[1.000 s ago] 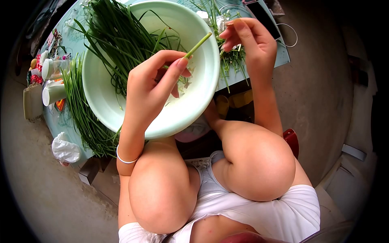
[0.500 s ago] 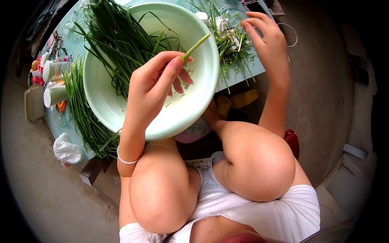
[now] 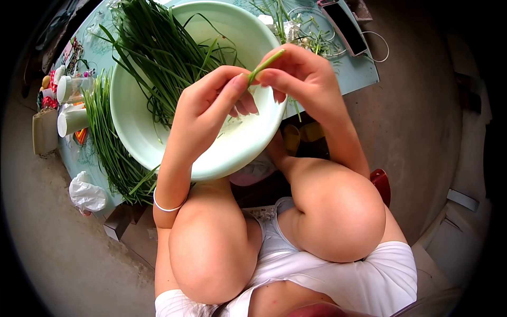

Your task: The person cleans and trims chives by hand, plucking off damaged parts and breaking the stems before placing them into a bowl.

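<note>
Between thumb and fingers, my left hand [image 3: 206, 108] pinches a short green chive stalk [image 3: 268, 61] above the pale green basin [image 3: 232, 165]. My right hand [image 3: 310, 79] meets it from the other side, its thumb and forefinger closed on the same stalk close to the left fingertips. A thick bunch of long dark chives [image 3: 153, 50] lies in the basin, its leaves partly over the rim. Left of the basin, another bundle of chives [image 3: 108, 140] rests on the table. Both hands' lower fingers curl loosely.
Trimmings [image 3: 315, 42] are scattered on the table [image 3: 356, 76] behind my right hand. A phone [image 3: 344, 27] with a white cable lies at the far right. Cups [image 3: 72, 121] and a crumpled white bag [image 3: 87, 193] are at the left edge. Yellow slippers [image 3: 292, 138] show below.
My right hand has come down and left from over the trimmings to the stalk and closed on it. The phone is now uncovered. My left hand stays nearly in place.
</note>
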`<action>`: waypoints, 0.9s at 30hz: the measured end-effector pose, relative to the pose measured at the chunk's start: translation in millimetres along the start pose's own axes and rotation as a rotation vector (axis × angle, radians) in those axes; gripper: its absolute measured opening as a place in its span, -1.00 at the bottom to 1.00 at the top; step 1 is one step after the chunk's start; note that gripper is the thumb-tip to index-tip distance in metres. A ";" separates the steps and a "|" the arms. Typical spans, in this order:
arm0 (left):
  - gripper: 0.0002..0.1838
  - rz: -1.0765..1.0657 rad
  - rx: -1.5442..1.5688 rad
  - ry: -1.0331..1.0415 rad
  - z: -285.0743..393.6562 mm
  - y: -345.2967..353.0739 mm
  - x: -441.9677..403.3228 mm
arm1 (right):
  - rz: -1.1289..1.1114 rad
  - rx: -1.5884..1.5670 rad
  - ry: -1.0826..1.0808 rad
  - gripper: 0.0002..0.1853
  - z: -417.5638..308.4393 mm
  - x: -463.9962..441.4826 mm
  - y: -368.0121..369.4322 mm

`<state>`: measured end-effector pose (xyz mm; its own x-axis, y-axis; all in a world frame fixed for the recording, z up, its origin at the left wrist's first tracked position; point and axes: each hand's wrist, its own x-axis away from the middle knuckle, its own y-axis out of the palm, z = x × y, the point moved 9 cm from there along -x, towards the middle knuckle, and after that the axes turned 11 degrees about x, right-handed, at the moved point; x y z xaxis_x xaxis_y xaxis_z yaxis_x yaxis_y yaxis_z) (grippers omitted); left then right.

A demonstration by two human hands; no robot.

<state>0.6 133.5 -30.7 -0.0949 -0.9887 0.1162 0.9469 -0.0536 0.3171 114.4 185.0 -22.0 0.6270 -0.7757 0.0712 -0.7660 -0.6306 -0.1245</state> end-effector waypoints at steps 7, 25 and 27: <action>-0.80 0.019 -0.153 0.084 6.3 -0.5 0.3 | -0.002 -0.125 0.036 -0.83 10.9 -3.4 4.3; -0.75 -0.006 0.114 -0.087 -6.3 -1.0 -0.1 | -0.081 -0.098 0.000 -0.84 4.5 -2.2 7.2; -0.74 -0.003 0.090 -0.076 -5.5 -0.8 -0.4 | -0.047 -0.093 0.004 -0.84 9.5 -3.3 7.2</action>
<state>1.5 133.2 -36.1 -0.1244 -0.9748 0.1851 0.9153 -0.0408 0.4006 108.2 183.3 -32.5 0.6624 -0.7449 0.0791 -0.7455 -0.6659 -0.0280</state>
